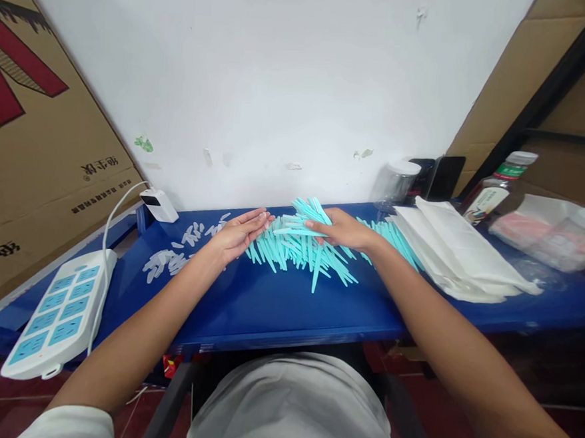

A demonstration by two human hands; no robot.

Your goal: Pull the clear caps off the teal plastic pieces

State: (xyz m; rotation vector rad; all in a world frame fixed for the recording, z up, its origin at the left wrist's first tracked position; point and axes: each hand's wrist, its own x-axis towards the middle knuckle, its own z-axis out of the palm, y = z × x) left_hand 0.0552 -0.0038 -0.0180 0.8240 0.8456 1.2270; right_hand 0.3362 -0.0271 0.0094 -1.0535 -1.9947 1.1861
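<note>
A heap of thin turquoise plastic sticks lies across the middle of a blue table. My left hand rests palm up at the heap's left edge, fingers stretched out, nothing in it. My right hand lies on top of the heap, its fingers pressed on a small bundle of the sticks. Small pale clear plastic pieces are scattered to the left of my left hand.
A white power strip hangs over the table's left end, with a white adapter by the wall. White bags are stacked at the right, next to a clear jar, a bottle and wrapped packets. Cardboard boxes flank both sides.
</note>
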